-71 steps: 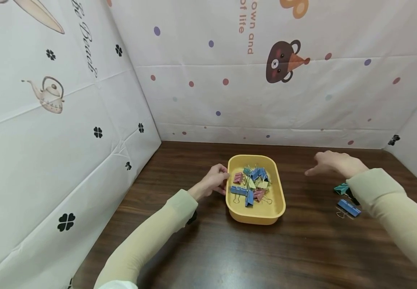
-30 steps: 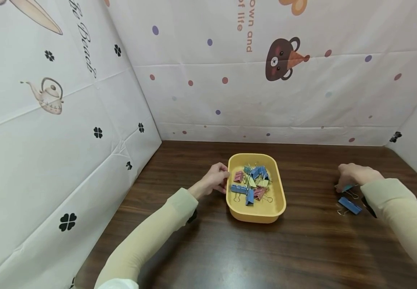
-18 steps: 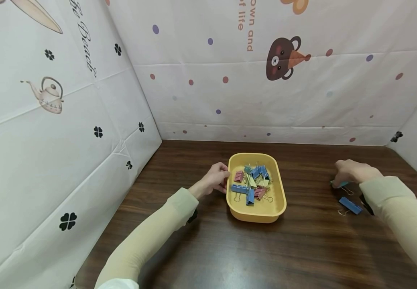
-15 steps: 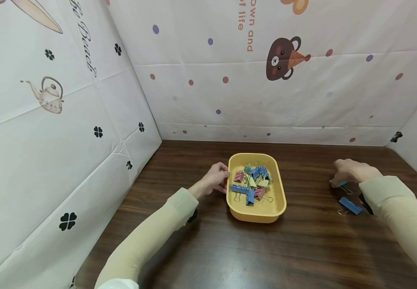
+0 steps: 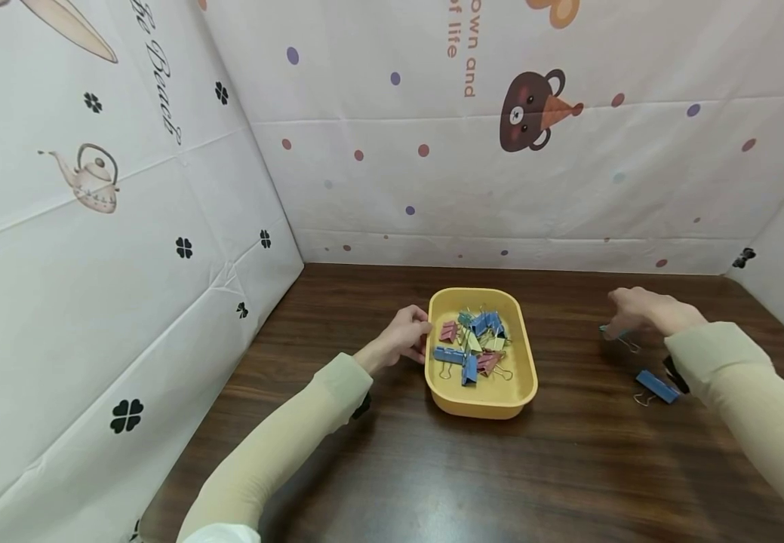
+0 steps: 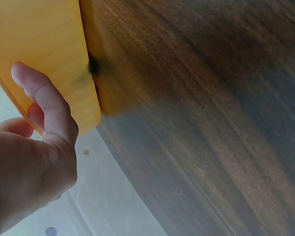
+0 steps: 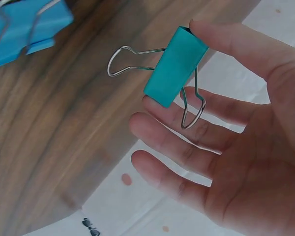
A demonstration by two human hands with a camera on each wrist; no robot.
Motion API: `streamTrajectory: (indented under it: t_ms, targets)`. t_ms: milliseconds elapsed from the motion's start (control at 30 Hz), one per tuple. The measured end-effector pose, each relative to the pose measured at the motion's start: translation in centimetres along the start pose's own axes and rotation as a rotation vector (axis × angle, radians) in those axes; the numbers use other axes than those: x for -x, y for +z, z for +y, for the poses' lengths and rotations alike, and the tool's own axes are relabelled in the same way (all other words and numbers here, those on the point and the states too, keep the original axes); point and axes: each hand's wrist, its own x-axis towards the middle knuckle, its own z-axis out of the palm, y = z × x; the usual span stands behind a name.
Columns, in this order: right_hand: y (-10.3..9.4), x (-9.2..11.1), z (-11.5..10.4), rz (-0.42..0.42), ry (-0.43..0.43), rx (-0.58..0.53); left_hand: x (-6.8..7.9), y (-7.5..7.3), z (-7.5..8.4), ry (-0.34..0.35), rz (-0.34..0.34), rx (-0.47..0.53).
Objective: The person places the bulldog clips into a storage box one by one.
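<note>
My right hand pinches a teal binder clip by its ends, between thumb and a fingertip, above the table's right side. Both wire handles stick out of the clip in the right wrist view, and the other fingers are spread loosely. A blue binder clip lies on the table nearer the body. My left hand holds the left rim of a yellow tray, with one digit against the outer wall. Inside the tray are several binder clips, among them blue, pink, pale yellow and teal ones.
The dark wooden table ends at a white patterned sheet behind, with similar sheets at left and right. A black item, partly hidden, shows by the right cuff.
My right hand first reached to the clips on the right and took the teal one. It has since moved left and away from the body with it. My left hand stays at the tray.
</note>
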Motion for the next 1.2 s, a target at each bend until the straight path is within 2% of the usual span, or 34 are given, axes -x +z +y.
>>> streamTrajectory:
  t_ms: [233, 600, 867, 1200]
  targets:
    - [-0.7, -0.2, -1.7, 0.032, -0.046, 0.008, 0.2, 0.0, 0.0, 0.002, -0.001, 0.006]
    - [-1.2, 0.1, -3.9, 0.09, -0.054, -0.008, 0.3, 0.0, 0.2, 0.003, -0.002, -0.003]
    - [-2.2, 0.0, -6.2, 0.039, -0.088, 0.014, 0.3, 0.0, 0.1, 0.004, -0.002, 0.0]
    - [-2.9, -0.3, -8.6, 0.115, -0.139, 0.053, 0.1, -0.1, 0.0, 0.011, -0.006, 0.002]
